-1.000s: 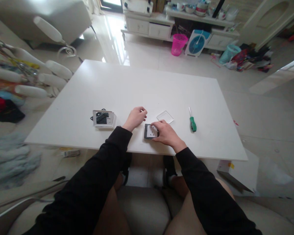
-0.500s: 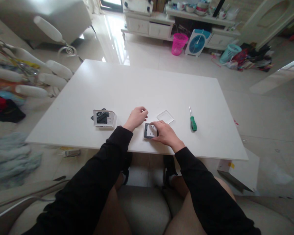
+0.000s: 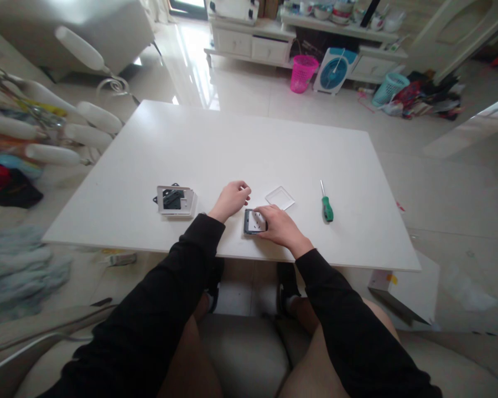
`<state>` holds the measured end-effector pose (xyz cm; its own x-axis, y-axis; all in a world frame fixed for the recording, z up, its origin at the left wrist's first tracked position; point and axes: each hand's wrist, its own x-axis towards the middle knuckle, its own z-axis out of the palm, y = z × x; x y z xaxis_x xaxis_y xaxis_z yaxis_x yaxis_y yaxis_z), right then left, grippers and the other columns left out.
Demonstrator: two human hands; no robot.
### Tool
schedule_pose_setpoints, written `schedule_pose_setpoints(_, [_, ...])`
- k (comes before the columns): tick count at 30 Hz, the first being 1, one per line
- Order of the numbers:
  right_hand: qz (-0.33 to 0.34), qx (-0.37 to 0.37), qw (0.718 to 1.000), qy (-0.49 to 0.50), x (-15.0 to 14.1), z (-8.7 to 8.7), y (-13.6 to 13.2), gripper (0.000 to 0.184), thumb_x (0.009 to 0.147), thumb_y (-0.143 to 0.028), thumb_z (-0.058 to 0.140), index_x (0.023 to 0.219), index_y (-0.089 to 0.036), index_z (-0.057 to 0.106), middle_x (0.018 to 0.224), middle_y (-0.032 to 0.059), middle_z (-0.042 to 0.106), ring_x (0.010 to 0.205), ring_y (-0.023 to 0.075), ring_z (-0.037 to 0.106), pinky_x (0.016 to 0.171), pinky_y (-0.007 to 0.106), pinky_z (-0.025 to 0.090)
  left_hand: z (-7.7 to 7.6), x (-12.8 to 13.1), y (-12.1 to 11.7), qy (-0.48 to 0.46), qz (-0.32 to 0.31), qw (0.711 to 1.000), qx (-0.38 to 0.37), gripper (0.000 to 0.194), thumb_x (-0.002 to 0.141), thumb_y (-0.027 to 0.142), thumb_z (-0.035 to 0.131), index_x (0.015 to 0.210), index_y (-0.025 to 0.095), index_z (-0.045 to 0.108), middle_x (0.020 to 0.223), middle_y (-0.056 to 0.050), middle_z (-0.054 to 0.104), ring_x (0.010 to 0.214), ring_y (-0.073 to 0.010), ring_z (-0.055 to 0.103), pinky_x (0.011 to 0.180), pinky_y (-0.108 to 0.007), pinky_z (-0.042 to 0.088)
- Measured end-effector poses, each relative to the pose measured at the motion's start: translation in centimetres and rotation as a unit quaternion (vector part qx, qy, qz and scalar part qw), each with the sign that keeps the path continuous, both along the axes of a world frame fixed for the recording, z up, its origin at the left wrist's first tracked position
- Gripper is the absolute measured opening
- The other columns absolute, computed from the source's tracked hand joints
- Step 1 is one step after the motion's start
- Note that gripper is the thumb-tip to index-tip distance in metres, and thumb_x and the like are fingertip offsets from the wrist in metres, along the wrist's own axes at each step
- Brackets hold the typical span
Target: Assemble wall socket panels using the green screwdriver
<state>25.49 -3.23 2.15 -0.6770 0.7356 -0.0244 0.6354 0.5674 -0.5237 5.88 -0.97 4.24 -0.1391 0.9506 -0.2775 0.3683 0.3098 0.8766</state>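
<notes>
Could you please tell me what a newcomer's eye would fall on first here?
Most likely the green-handled screwdriver, lying toward the right of the white table. Next, the socket near its front edge, with the right hand on it. Beyond, a bright pink basket stands on the floor beside a blue-and-white fan.

No words, brands or numbers come up legible anywhere here! At the centre, the socket shows dark pin slots on its pale face, and no lettering can be made out. Right of centre, the green screwdriver carries a dark spot on its handle, too small to read. Down at lower right, a yellow patch sits on a white box, its meaning unclear. And at lower left, a small packet on the floor, any print there lost to blur.
</notes>
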Motion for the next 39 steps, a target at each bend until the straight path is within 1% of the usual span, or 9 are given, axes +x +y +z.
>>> schedule_pose_setpoints(6, [-0.041,0.003,0.999,0.015,0.1,0.5,0.3,0.053,0.079,-0.032,0.085,0.128,-0.023,0.067,0.128,0.0127,0.072,0.12,0.033,0.06,0.104,0.05,0.049,-1.0,-1.3,0.0,0.1,-0.028,0.995,0.001,0.006,0.077,0.017,0.065,0.08,0.019,0.069,0.074,-0.005,0.071,0.066,-0.0189,0.067,0.068,-0.029,0.049])
schedule_pose_setpoints(8, [-0.083,0.023,0.996,0.016,0.7,0.4,0.9,0.042,0.086,-0.032,0.077,0.126,-0.021,0.068,0.125,0.0146,0.072,0.118,0.0344,0.06,0.104,0.052,0.049,-2.0,-2.3,-0.2,0.151,-0.029,0.988,0.002,0.011,0.069,0.011,0.069,0.073,0.021,0.069,0.07,-0.004,0.069,0.069,-0.0202,0.065,0.076,-0.031,0.05])
schedule_pose_setpoints(12, [-0.204,0.063,0.977,-0.028,3.6,0.1,2.5,0.034,0.088,-0.024,0.066,0.121,-0.018,0.071,0.125,0.0182,0.069,0.117,0.0374,0.059,0.105,0.055,0.048,-4.1,-3.8,-0.8,0.152,-0.02,0.988,-0.016,0.022,0.056,0.004,0.075,0.062,0.023,0.065,0.063,-0.003,0.062,0.076,-0.0235,0.065,0.084,-0.034,0.05])
schedule_pose_setpoints(19, [-0.357,-0.009,0.911,-0.207,10.3,-0.2,3.6,0.051,0.093,-0.036,0.057,0.14,-0.016,0.065,0.147,0.0229,0.05,0.138,0.0397,0.047,0.113,0.051,0.041,-5.4,-3.4,-0.9,0.317,-0.14,0.935,-0.076,0.009,0.078,0.016,0.067,0.085,0.019,0.071,0.088,-0.008,0.075,0.085,-0.0232,0.07,0.082,-0.033,0.054])
schedule_pose_setpoints(24, [-0.362,-0.072,0.894,-0.253,12.8,-1.0,3.8,0.057,0.093,-0.038,0.054,0.144,-0.013,0.061,0.14,0.0251,0.054,0.138,0.0391,0.046,0.111,0.05,0.043,-5.8,-3.2,-0.7,0.346,-0.174,0.92,-0.067,0.017,0.083,0.013,0.059,0.088,0.015,0.075,0.098,-0.014,0.076,0.096,-0.0264,0.072,0.089,-0.035,0.056])
schedule_pose_setpoints(29, [-0.364,-0.083,0.889,-0.267,13.4,-1.3,4.1,0.052,0.094,-0.039,0.053,0.134,-0.008,0.067,0.136,0.0267,0.054,0.133,0.0385,0.052,0.11,0.048,0.046,-5.5,-3.1,-0.8,0.357,-0.177,0.917,-0.035,0.022,0.086,0.011,0.055,0.091,0.012,0.076,0.107,-0.019,0.073,0.109,-0.0286,0.07,0.103,-0.037,0.053])
schedule_pose_setpoints(33, [-0.375,-0.061,0.893,-0.241,13.4,-1.0,4.2,0.047,0.09,-0.03,0.059,0.13,-0.009,0.071,0.13,0.0241,0.057,0.122,0.0348,0.062,0.109,0.044,0.047,-4.2,-2.7,-0.6,0.333,-0.154,0.93,-0.011,0.017,0.089,0.014,0.056,0.09,0.014,0.073,0.102,-0.017,0.075,0.1,-0.0285,0.071,0.095,-0.039,0.055])
schedule_pose_setpoints(36, [-0.404,-0.017,0.899,-0.17,13.4,-0.3,4.6,0.042,0.087,-0.023,0.06,0.126,-0.012,0.074,0.124,0.0208,0.062,0.113,0.0305,0.067,0.108,0.043,0.049,-3.0,-2.3,-0.5,0.286,-0.137,0.948,0.022,0.012,0.091,0.017,0.059,0.091,0.016,0.071,0.097,-0.014,0.076,0.094,-0.0265,0.071,0.088,-0.037,0.055])
schedule_pose_setpoints(39, [-0.434,0.055,0.899,-0.027,13.1,0.8,5.3,0.033,0.087,-0.02,0.057,0.113,-0.016,0.078,0.111,0.0155,0.07,0.107,0.028,0.068,0.106,0.046,0.051,-1.9,-1.8,-0.4,0.223,-0.129,0.964,0.065,0.011,0.091,0.018,0.062,0.096,0.016,0.071,0.092,-0.011,0.076,0.086,-0.023,0.07,0.083,-0.035,0.054])
